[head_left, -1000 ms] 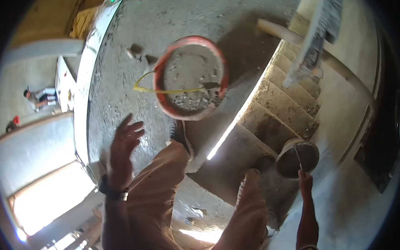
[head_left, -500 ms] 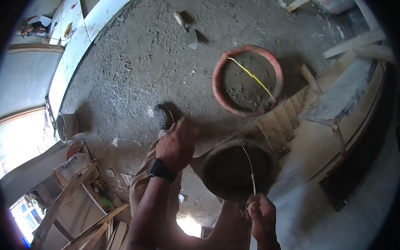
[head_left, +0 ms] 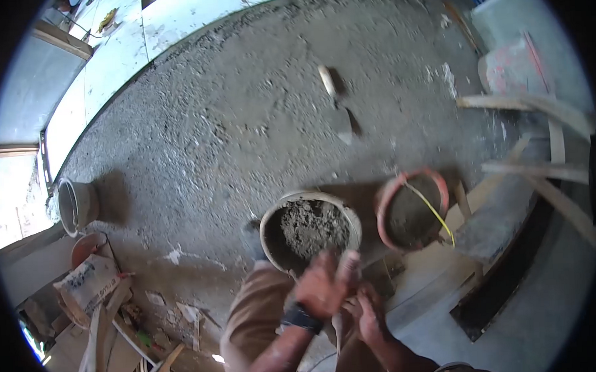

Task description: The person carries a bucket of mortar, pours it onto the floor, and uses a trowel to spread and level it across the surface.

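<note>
On a rough grey floor, a pail sits far left of a bucket of grey mix. My left hand, blurred, is at its near rim, my right hand just beside; fingers bent, I cannot tell around what. Right, a red-rimmed tub.

No word, brand or number can be read with certainty. A pale sack, lying well apart to the left of the left hand, bears dark printed marks across its upward face, too small and slanted to make out. A whitish container, standing well forward and to the right of the right hand, shows reddish markings on its side; given the poor definition at that edge, these may be lettering or merely stains.
</note>
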Tool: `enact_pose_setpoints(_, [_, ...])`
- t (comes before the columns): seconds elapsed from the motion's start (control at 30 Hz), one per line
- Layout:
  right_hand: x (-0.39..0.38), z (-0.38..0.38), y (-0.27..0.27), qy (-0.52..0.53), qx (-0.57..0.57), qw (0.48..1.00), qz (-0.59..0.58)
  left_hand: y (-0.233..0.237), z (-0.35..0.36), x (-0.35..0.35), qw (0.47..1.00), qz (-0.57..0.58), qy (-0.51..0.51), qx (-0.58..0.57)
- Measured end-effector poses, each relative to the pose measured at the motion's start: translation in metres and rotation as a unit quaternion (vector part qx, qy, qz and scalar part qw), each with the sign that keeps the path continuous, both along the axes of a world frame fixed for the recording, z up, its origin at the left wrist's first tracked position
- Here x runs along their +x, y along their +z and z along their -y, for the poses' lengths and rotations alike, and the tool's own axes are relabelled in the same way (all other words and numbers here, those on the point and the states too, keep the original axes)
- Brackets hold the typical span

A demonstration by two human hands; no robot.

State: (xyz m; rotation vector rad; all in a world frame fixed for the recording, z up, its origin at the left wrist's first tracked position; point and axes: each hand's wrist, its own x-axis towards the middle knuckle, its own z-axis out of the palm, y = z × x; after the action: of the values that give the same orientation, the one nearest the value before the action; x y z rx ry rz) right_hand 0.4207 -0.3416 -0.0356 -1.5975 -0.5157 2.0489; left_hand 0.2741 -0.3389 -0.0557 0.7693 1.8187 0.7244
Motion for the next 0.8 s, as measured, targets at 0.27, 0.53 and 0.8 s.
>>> enact_pose_setpoints(0.27, [-0.024, -0.067, 0.032, 0.529, 0.192, 0.773, 0.293, -0.019, -0.052, -0.042, 0.944, 0.297, -0.146, -0.003])
enact_pose_setpoints(0.53, [0.008, -0.154, 0.087, 0.359, 0.28, 0.742, 0.493, -0.015, -0.066, -0.049, 0.88, 0.442, -0.01, -0.173])
enact_pose_setpoints(0.8, [0.125, -0.181, -0.04, 0.373, 0.193, 0.674, 0.608, -0.056, -0.05, -0.028, 0.983, 0.139, -0.119, 0.033])
